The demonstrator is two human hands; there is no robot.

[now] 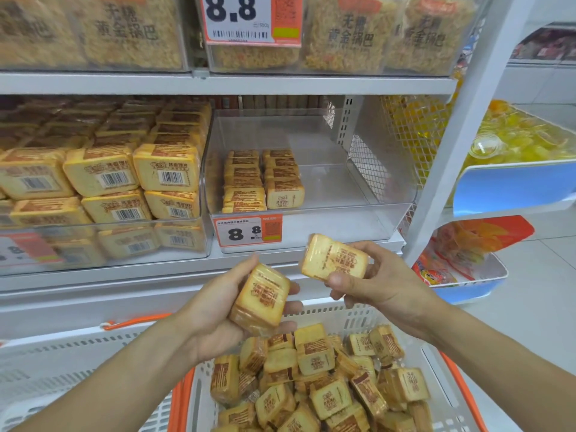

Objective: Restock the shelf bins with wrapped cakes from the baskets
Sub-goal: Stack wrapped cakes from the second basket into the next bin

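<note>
Left hand (218, 310) curled round a small stack of wrapped cakes (261, 299); right hand (374, 280) pinching another pack (333, 257), both raised, probably to load the clear bin (383, 185) just above and ahead, holding only two short rows (261, 180). Below the hands, basket (339, 313) heaped with loose cakes (324, 378). Left of the hands, neighbouring bin (199, 235) packed full.

Clear bin (358, 169): open room across right half | two cake stacks (263, 180) fill left front corner | upper shelf (218, 84) caps headroom above | left bin (103, 182) packed full | price tag (249, 229) on front lip
</note>
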